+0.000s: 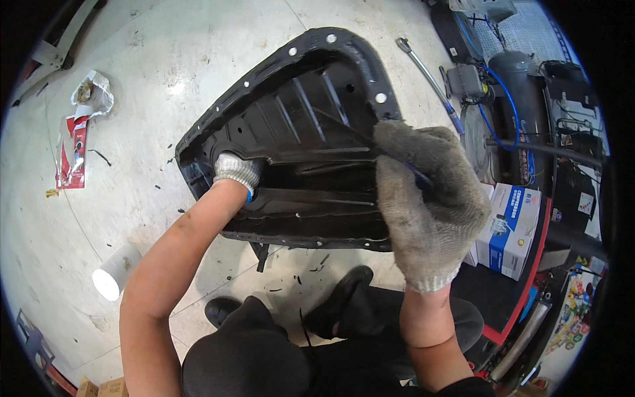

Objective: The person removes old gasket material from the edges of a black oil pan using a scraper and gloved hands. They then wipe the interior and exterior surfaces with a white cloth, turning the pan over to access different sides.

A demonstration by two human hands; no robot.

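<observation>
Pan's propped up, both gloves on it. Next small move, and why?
Probably draw the blue-handled tool in the right hand further along the black pan's rim: the left hand braces the inside, and dark scraps litter the floor beneath.

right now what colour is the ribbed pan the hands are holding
Black, with small pale bolt holes along its rim; the pan shows in the head view.

We find open pale floor point(159, 79) left of the black ribbed metal pan point(311, 112), broken only by a torn red wrapper point(74, 149) and white plastic cup point(116, 271). Rightward, a blue-and-white carton point(512, 228), blue hoses point(509, 99) and dark machinery point(529, 86) block passage.
</observation>
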